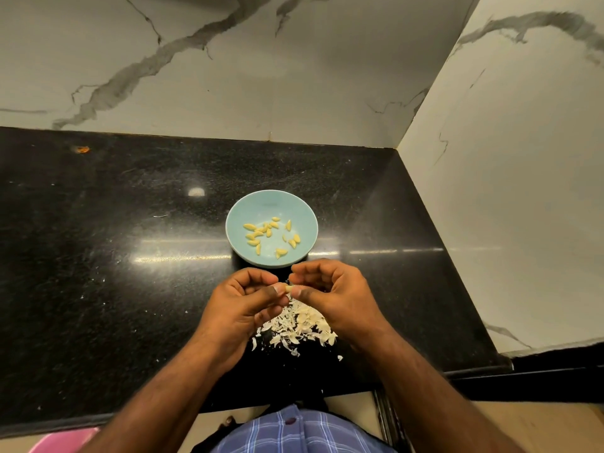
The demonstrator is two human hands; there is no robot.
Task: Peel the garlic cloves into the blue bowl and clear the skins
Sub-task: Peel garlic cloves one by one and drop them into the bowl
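Observation:
A pale blue bowl (271,204) stands on the black counter with several peeled yellow garlic cloves (261,232) scattered in it. Just in front of the bowl, my left hand (242,305) and my right hand (333,295) meet fingertip to fingertip and together pinch one small garlic clove (289,289). Both hands have curled fingers. Under and between the hands lies a heap of white garlic skins (300,325), partly hidden by the palms.
The black granite counter (114,256) runs left and ends at a marble wall behind and another on the right (510,191). A few skin flecks (340,358) lie near the front edge. A pink object (62,441) shows at the bottom left.

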